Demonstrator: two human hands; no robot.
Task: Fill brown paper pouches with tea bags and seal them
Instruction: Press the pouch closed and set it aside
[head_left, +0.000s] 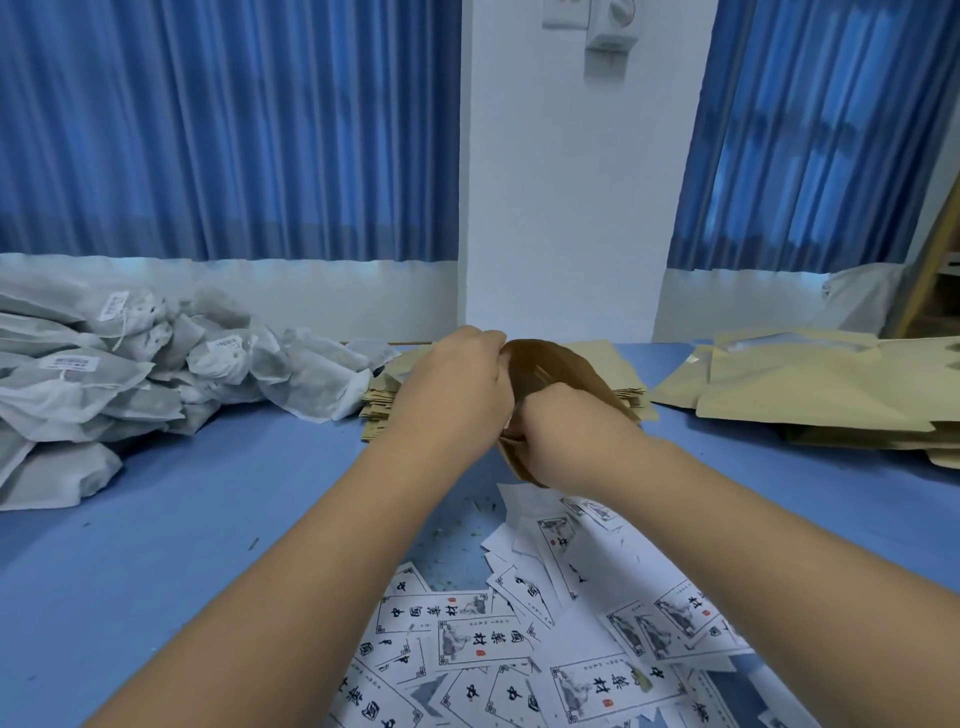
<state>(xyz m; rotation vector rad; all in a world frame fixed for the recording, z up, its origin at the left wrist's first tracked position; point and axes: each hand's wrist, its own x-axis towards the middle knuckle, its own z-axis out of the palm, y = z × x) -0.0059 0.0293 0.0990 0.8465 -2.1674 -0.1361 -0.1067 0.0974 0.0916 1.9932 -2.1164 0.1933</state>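
Observation:
A brown paper pouch (558, 366) is held up over the blue table, its mouth spread open toward me. My left hand (457, 387) grips the pouch's left rim with curled fingers. My right hand (558, 431) holds its lower right edge, fingers tucked at the opening. What is inside the pouch is hidden. A big heap of white tea bags (130, 374) with strings and tags lies at the left. A stack of flat brown pouches (384, 397) sits just behind my hands.
More tan pouches (810, 384) lie spread at the right. Several white printed labels (545, 639) are scattered on the blue table (208, 519) near me. Blue curtains and a white wall stand behind the table.

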